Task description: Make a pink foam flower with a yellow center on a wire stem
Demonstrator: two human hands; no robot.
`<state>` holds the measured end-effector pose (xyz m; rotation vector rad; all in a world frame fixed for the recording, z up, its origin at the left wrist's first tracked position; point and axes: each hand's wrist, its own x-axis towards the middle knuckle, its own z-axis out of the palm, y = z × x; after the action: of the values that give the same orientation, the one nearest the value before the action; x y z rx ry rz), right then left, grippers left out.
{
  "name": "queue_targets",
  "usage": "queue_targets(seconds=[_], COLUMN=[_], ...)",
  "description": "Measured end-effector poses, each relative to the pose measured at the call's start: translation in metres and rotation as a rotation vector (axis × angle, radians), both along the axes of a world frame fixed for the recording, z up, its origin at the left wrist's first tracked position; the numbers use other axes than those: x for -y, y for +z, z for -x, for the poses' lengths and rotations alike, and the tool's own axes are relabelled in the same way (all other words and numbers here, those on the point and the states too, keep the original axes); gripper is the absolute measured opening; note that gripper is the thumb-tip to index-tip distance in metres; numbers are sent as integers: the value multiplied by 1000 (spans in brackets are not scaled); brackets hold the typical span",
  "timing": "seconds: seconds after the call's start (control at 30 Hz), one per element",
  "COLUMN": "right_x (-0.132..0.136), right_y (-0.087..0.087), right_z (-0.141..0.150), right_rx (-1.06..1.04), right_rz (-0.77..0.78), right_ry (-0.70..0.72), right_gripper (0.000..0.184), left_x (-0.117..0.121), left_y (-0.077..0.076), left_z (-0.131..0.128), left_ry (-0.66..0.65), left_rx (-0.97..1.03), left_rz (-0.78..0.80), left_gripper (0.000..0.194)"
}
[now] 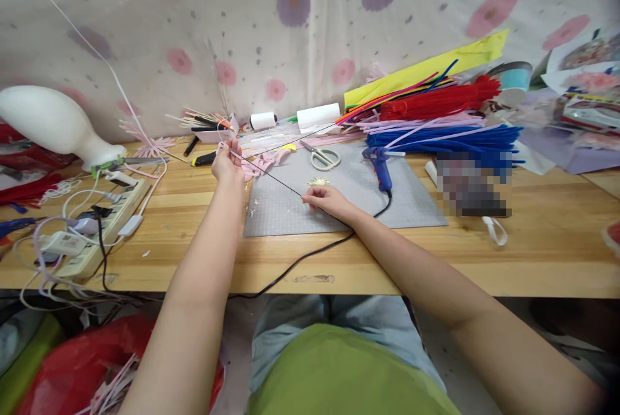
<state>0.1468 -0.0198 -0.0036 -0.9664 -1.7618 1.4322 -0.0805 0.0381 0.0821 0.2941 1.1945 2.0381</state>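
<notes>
My left hand [228,161] is raised over the left back corner of the grey cutting mat [281,221], its fingers closed around a small pale piece and one end of a thin black thread [274,176]. The thread runs taut down to my right hand [322,199], which pinches it between thumb and fingers above the mat. Just behind the right hand lies a small yellow-and-white flower-like piece [318,181]. Scissors with pale handles [325,157] rest farther back. Pink fuzzy pieces [264,164] lie beside the left hand. What exactly the left fingers grip is partly hidden.
A blue glue gun [380,170] lies on the mat, its black cord [310,253] crossing the front edge under my right forearm. Blue [445,137] and red pipe cleaners [436,102] are piled at back right. At left are a power strip [106,228] and a white foam head [53,118].
</notes>
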Motion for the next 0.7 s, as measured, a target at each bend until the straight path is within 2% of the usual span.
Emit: queue_targets(seconds=[0.1, 0.23, 0.37, 0.53, 0.7], right_x=[0, -4, -8, -10, -11], right_y=[2, 0, 2, 8, 10], right_z=[-2, -4, -11, -19, -18], right_rx=[15, 8, -52, -112, -100], right_rz=[-20, 45, 129, 147, 166], right_ry=[25, -76, -180, -244, -281], right_gripper=[42, 54, 52, 50, 51], left_x=[-1, -3, -1, -1, 0], left_y=[1, 6, 7, 6, 24], left_z=[8, 17, 22, 32, 44], left_ry=[23, 35, 65, 79, 12], left_rx=[5, 2, 67, 119, 67], left_rz=[-6, -48, -83, -46, -47], left_gripper=[19, 19, 18, 18, 19])
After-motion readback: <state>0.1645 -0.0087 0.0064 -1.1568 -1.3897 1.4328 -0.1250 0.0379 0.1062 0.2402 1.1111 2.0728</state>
